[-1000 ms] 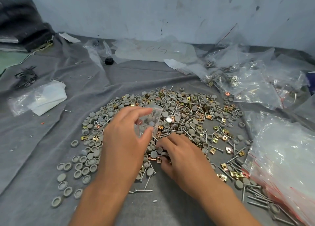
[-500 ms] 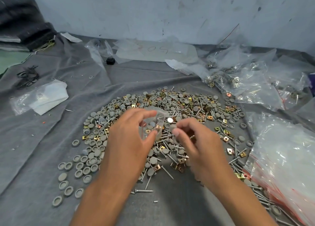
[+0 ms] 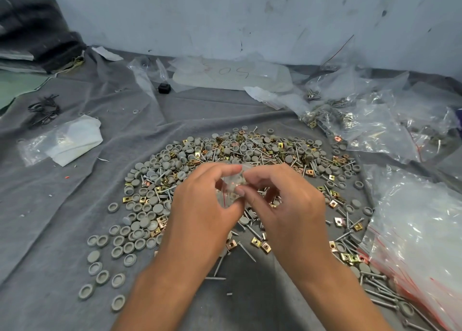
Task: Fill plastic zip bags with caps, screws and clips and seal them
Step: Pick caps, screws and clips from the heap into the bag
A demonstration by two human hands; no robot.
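**Both hands on one small zip bag, above the parts pile**

Left hand (image 3: 202, 205) and right hand (image 3: 285, 205) meet in the middle of the view, both pinching the same small clear zip bag (image 3: 231, 183). Left thumb and forefinger are curled round its left side; right fingertips (image 3: 241, 190) nip its right side and top edge. The bag is held up off the cloth, just above the near-centre of the pile. A thin red line shows on it. Can't tell what's inside or whether the zip is closed: blurred, and mostly hidden by the fingers.

Under and around the hands is the mixed pile on a grey cloth (image 3: 62, 230):
- grey round caps (image 3: 140, 220), thickest on the left, with strays trailing toward the near-left corner
- long screws (image 3: 246, 252), mixed through the pile and bunched at the near right
- brass-coloured square clips (image 3: 338, 221), scattered mostly centre and right

Right edge: stack of clear bags with red zip lines (image 3: 420, 230), just beside the pile. Far right: heap of crumpled clear bags (image 3: 362, 120), some with parts in them.

Left: a white folded sheet in a clear bag (image 3: 72, 140), and beyond it a tangle of black wire ties (image 3: 43, 108). Back centre: a flat clear packet with handwritten digits (image 3: 232, 74), and a small black block (image 3: 164, 87) beside it. Pale scuffed wall (image 3: 225, 18) behind.
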